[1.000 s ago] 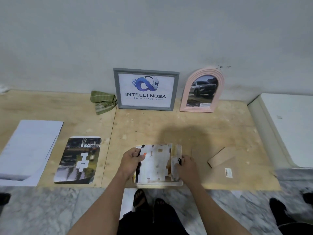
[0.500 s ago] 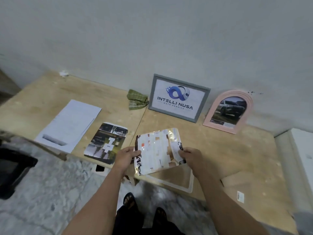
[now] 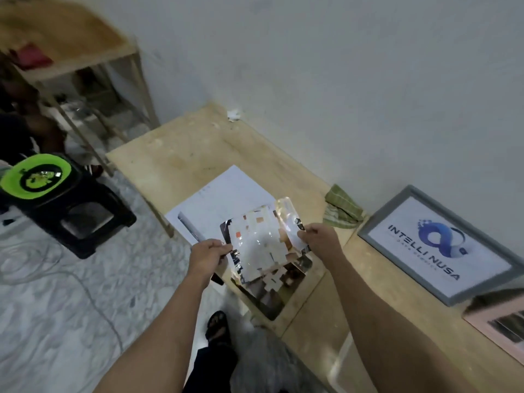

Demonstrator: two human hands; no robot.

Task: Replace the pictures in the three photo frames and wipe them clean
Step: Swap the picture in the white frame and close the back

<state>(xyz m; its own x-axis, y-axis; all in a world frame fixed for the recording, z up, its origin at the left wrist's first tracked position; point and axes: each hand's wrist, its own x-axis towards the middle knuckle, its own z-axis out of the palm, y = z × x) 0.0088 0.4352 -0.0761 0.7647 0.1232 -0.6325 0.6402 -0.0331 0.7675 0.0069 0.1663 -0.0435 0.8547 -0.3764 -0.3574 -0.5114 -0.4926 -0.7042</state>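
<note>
I hold a glossy picture (image 3: 259, 245) with a clear sheet over it, lifted above the wooden table (image 3: 181, 160). My left hand (image 3: 208, 255) pinches its left edge and my right hand (image 3: 319, 239) pinches its right edge. Under it on the table lies another dark picture (image 3: 272, 296). A grey frame (image 3: 442, 245) with a blue logo leans on the wall at right. A corner of the pink arched frame (image 3: 502, 327) shows at the right edge. A folded green cloth (image 3: 341, 208) lies by the wall.
White paper sheets (image 3: 226, 197) lie on the table beyond the picture. A white frame edge (image 3: 341, 358) shows at the table's near side. A black stool (image 3: 82, 211) with a green plate (image 3: 35, 177) stands on the marble floor at left, beside a wooden shelf (image 3: 85, 58).
My head has turned left. Both hands have carried the picture and clear sheet up off the white frame and leftward, over the dark picture.
</note>
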